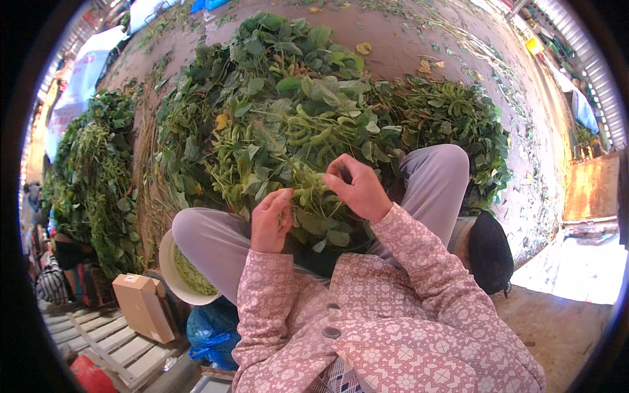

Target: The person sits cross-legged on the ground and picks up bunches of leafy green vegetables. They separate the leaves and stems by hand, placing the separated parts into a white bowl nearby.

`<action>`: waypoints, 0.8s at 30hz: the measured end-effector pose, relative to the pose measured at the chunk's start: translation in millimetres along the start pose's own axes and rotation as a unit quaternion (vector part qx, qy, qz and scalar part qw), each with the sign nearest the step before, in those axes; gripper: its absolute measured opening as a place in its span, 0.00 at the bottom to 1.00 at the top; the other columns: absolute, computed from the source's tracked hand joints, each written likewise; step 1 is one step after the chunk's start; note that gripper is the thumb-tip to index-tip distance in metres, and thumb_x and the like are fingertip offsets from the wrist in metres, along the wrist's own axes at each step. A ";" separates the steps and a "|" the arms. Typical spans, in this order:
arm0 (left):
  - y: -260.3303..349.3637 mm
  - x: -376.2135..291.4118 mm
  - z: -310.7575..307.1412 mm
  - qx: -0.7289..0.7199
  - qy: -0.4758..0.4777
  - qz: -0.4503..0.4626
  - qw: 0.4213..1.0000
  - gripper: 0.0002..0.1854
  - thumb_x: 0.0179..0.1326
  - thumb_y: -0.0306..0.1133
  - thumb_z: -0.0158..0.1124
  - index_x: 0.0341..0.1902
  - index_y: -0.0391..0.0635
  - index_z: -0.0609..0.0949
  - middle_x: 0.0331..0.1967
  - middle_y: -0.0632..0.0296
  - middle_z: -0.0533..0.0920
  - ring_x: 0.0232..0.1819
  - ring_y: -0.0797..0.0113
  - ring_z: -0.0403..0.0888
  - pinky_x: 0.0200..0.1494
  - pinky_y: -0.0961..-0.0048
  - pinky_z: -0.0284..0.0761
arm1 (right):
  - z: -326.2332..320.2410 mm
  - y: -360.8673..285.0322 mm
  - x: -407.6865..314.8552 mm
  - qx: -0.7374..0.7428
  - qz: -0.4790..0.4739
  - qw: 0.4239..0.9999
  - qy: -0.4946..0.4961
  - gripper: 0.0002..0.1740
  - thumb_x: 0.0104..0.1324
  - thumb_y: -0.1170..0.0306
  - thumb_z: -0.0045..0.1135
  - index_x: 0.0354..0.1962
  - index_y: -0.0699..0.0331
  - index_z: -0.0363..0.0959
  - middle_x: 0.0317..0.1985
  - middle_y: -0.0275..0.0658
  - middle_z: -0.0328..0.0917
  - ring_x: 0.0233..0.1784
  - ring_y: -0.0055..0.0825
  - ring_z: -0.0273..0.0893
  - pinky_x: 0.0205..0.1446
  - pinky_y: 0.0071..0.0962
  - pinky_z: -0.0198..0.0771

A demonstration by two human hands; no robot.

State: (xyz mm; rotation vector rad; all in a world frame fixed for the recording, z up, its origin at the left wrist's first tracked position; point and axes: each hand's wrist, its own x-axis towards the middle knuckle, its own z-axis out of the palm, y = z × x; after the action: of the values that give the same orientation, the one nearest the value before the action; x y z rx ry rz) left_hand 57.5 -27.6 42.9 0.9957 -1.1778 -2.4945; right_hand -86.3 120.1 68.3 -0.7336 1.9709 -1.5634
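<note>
A heap of cut soybean plants (275, 127) with green pods and leaves lies before me, reaching up to my bent knees. My left hand (271, 221) grips part of a pod-bearing plant between thumb and fingers. To its right, my right hand (356, 186) is bent over the same cluster, thumb and index fingertip meeting at a green soybean pod (314, 181). Fingers partly hide what each hand pinches. Beside my left knee, a pale bucket (166, 265) holds green soybeans or pods (189, 272), too small to tell which.
Another pile of plants (98, 182) lies at the left. A cardboard box (142, 304) rests on wooden slats (118, 339) near a knotted blue plastic bag (214, 334). A black bag-like object (489, 253) sits by my right thigh. Loose leaves and stalks litter the floor (393, 29).
</note>
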 end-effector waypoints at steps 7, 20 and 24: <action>-10.6 -16.4 17.2 -0.038 -0.109 -0.091 0.989 0.12 0.69 0.37 0.52 0.41 0.41 0.78 0.20 0.67 0.72 0.11 0.80 0.61 0.11 0.85 0.53 | 22.8 13.1 -12.0 -0.022 -0.034 0.999 -0.003 0.12 0.61 0.67 0.62 0.32 0.67 0.71 0.22 0.29 0.69 0.22 0.11 0.61 0.26 0.18 0.61; -28.7 -24.7 10.7 -0.093 -0.019 -0.067 0.993 0.12 0.68 0.38 0.55 0.41 0.42 0.78 0.22 0.70 0.73 0.15 0.83 0.64 0.12 0.87 0.55 | 28.6 7.7 -50.5 0.020 0.082 0.987 -0.139 0.16 0.69 0.60 0.48 0.42 0.66 0.68 0.23 0.40 0.76 0.26 0.25 0.75 0.32 0.26 0.69; -15.4 -21.1 11.0 0.013 -0.051 -0.005 0.999 0.12 0.65 0.37 0.60 0.40 0.39 0.80 0.19 0.71 0.73 0.15 0.84 0.63 0.13 0.88 0.52 | 23.6 -4.1 -55.8 0.037 0.075 0.978 -0.191 0.18 0.73 0.60 0.38 0.46 0.66 0.66 0.20 0.35 0.71 0.24 0.22 0.72 0.31 0.25 0.67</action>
State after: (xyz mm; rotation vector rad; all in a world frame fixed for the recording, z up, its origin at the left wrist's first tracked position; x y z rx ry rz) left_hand 67.6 -1.4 46.7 0.8918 -1.2404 -2.5713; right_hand -29.5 141.4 71.0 -0.7693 1.6374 -1.2889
